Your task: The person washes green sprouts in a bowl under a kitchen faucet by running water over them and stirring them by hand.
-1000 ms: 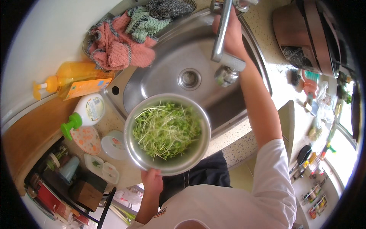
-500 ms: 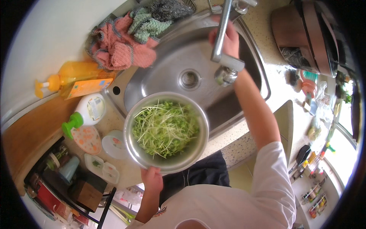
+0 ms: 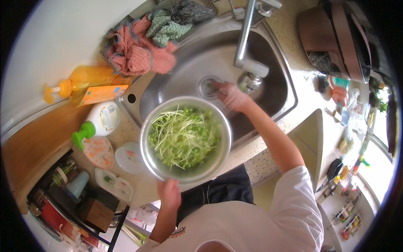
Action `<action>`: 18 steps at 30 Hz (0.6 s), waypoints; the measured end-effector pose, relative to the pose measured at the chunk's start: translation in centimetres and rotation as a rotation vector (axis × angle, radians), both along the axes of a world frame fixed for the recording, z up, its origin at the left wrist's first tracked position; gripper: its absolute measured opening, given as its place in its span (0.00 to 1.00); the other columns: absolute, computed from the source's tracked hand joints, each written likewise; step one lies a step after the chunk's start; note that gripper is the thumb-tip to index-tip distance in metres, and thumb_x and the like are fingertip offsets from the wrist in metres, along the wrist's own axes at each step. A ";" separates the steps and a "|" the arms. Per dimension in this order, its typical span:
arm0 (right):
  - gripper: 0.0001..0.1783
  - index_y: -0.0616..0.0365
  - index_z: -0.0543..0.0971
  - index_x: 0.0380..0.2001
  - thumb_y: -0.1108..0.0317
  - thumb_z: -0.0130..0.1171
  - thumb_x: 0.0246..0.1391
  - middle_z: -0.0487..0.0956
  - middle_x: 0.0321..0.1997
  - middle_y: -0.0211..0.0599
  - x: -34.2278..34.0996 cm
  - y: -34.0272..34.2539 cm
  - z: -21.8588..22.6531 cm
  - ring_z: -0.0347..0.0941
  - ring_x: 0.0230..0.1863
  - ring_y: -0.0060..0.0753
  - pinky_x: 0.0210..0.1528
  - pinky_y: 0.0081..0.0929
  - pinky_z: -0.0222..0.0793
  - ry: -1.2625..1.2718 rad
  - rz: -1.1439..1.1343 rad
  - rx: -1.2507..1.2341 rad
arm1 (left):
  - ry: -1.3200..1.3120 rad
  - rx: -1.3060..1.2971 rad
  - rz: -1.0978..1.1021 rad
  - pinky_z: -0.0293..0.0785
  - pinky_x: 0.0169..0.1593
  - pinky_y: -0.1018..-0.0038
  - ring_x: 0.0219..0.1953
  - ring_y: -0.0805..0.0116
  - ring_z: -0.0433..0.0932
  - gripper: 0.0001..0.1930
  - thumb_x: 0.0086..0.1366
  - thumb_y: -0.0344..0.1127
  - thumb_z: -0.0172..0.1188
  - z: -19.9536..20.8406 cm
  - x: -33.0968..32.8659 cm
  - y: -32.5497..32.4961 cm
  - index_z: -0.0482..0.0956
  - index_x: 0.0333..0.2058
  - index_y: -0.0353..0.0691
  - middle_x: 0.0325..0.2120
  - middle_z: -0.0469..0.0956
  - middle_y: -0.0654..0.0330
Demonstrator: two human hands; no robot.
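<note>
A round metal bowl [image 3: 227, 145] full of green sprouts [image 3: 184, 138] is at the near left of the sink, over its edge. My left hand [image 3: 169, 194] is closed on the bowl's near rim, with the thumb on top. Inside the steel sink [image 3: 176, 77], my right hand [image 3: 228, 95] reaches beside the drain [image 3: 208, 87], just left of the faucet [image 3: 247, 63] head. Motion smears its fingers, so whether they hold anything is unclear.
Left of the sink stand an orange pump bottle [image 3: 79, 82] and a white bottle with green pump [image 3: 100, 119]. Pink cloths [image 3: 138, 54] lie at the back left. Small plastic containers [image 3: 129, 157] sit left of the bowl; a brown appliance [image 3: 323, 40] stands far right.
My right hand has come down from behind the faucet to the drain. The bowl has shifted slightly up in the picture, still in my left hand.
</note>
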State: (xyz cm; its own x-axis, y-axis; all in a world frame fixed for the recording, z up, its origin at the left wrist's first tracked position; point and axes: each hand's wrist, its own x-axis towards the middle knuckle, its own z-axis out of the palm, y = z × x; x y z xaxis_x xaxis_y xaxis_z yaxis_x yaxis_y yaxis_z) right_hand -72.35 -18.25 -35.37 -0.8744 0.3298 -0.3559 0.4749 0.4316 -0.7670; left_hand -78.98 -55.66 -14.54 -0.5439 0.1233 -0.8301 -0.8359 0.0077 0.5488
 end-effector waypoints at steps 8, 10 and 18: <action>0.18 0.55 0.81 0.52 0.64 0.65 0.59 0.83 0.49 0.40 1.5 0.9 8.4 0.80 0.53 0.42 0.56 0.35 0.76 0.038 -0.089 0.440 | -0.153 0.023 -0.138 0.78 0.52 0.60 0.54 0.62 0.75 0.37 0.57 0.21 0.50 -4.9 -1.4 5.5 0.60 0.67 0.49 0.55 0.71 0.58; 0.18 0.57 0.81 0.52 0.64 0.65 0.59 0.84 0.48 0.40 3.7 2.4 6.7 0.80 0.53 0.38 0.56 0.34 0.75 0.038 -0.391 0.147 | -0.190 0.039 -0.156 0.80 0.51 0.55 0.53 0.59 0.76 0.37 0.56 0.21 0.50 -6.3 -1.0 8.7 0.60 0.67 0.50 0.55 0.71 0.57; 0.14 0.62 0.80 0.49 0.75 0.57 0.61 0.82 0.47 0.39 1.9 -1.1 11.3 0.76 0.52 0.33 0.61 0.33 0.70 0.231 -0.849 -0.553 | -0.209 0.056 -0.232 0.81 0.50 0.48 0.50 0.53 0.78 0.33 0.55 0.21 0.49 -14.6 -1.7 12.3 0.64 0.61 0.49 0.53 0.72 0.55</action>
